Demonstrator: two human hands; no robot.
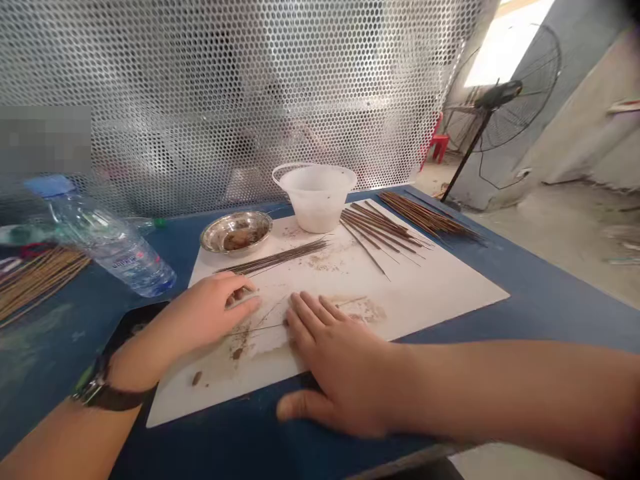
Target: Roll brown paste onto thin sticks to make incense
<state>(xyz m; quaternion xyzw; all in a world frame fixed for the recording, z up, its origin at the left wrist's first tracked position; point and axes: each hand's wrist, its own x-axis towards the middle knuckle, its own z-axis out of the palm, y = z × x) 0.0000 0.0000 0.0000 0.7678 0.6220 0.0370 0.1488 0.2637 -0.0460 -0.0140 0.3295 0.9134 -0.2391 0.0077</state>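
My right hand point(340, 353) lies flat, fingers stretched and thumb out, over the lower middle of a white board point(440, 293). A thin stick point(267, 327) runs out leftward from under its fingers. My left hand point(215, 307) is curled beside the stick's left end, thumb below the bent fingers; whatever is inside them is hidden. Just beyond it lies a bundle of thin bare sticks point(280, 257). Brown smears and crumbs mark the board, with a small brown lump point(197, 378) near its front left. Several dark coated incense sticks point(377, 227) fan out at the back right.
A metal bowl point(237, 233) with brown material and a white plastic tub point(317, 197) stand at the back. A water bottle point(113, 240) leans at left near more sticks point(37, 280). Another coated bundle point(425, 215) lies right. Perforated metal sheet point(225, 100) rises behind; a fan point(500, 97) stands beyond.
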